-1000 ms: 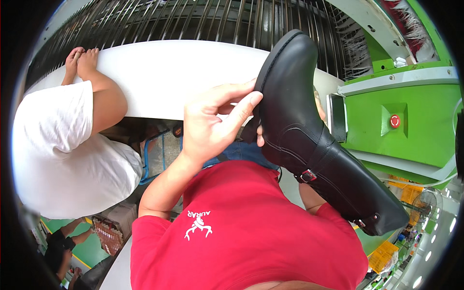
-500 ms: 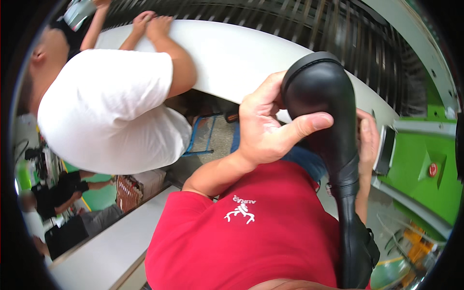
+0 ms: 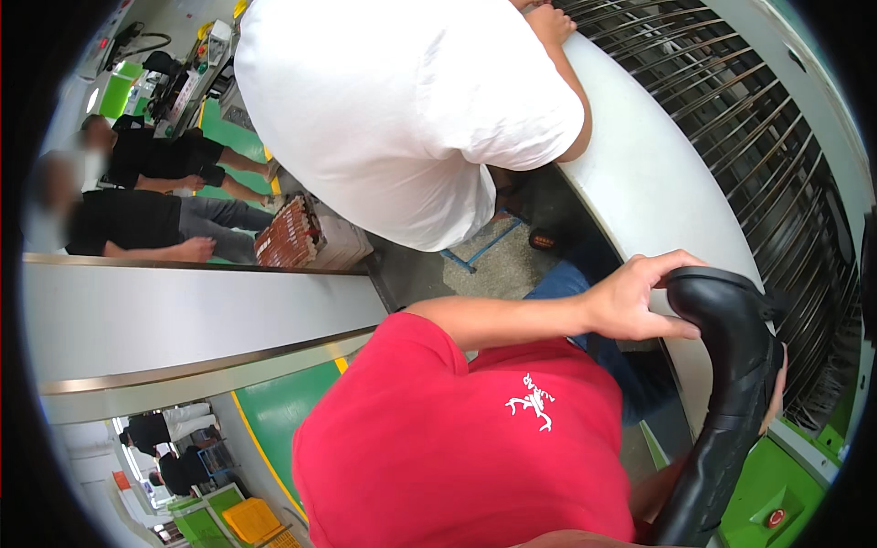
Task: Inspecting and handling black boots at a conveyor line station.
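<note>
Boot (image 3: pixel 731 374) tall, black, softly shiny

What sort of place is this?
Probably a footwear factory: there's a tall black leather-look boot, a smooth white curved tabletop beside thin metal rods, and a green machine panel with a round red button.

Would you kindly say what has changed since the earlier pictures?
The view has swung left, so the co-worker in white and white table appear further right. The black boot has turned, its buckles hidden; the left hand went from pinching its sole edge to spanning the toe. The right hand stays against it.
</note>
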